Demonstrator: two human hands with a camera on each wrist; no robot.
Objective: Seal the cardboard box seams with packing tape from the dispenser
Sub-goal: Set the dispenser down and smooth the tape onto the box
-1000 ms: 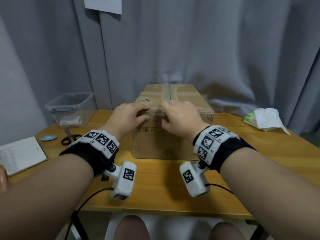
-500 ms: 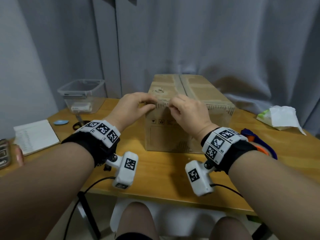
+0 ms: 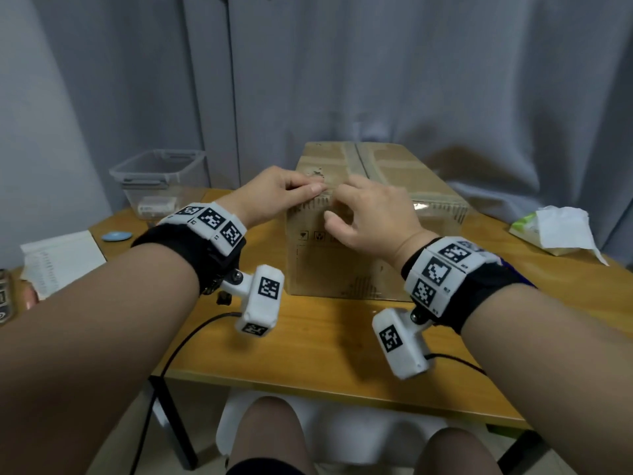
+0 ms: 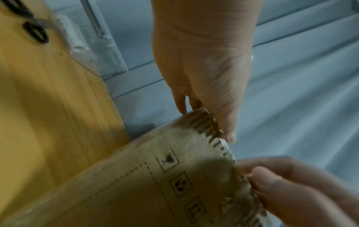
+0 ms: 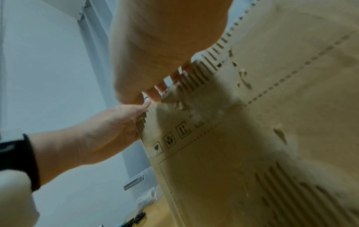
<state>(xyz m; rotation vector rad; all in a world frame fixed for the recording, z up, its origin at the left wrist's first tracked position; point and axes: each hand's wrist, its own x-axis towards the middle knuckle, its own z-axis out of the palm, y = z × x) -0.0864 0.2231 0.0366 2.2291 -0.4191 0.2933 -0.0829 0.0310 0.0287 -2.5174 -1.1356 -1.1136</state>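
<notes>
my left hand [image 3: 274, 197] fingers curled, pressing the cardboard box [image 3: 376, 234] near top edge | my right hand [image 3: 373, 214] pinching that ridged edge beside it | matte brown box under both, on wooden table [image 3: 325, 337]

Right hand [image 3: 371, 214] fingertips hidden behind box [image 3: 342, 269] top edge; both wrist views motion-blurred; tape dispenser [image 3: 513, 269] mostly hidden behind right wrist.

Cardboard box [image 3: 376, 234] on table [image 3: 308, 344], mid-back; plastic bin [image 3: 161, 176] left of it, tissue pack [image 3: 555, 231] right.
</notes>
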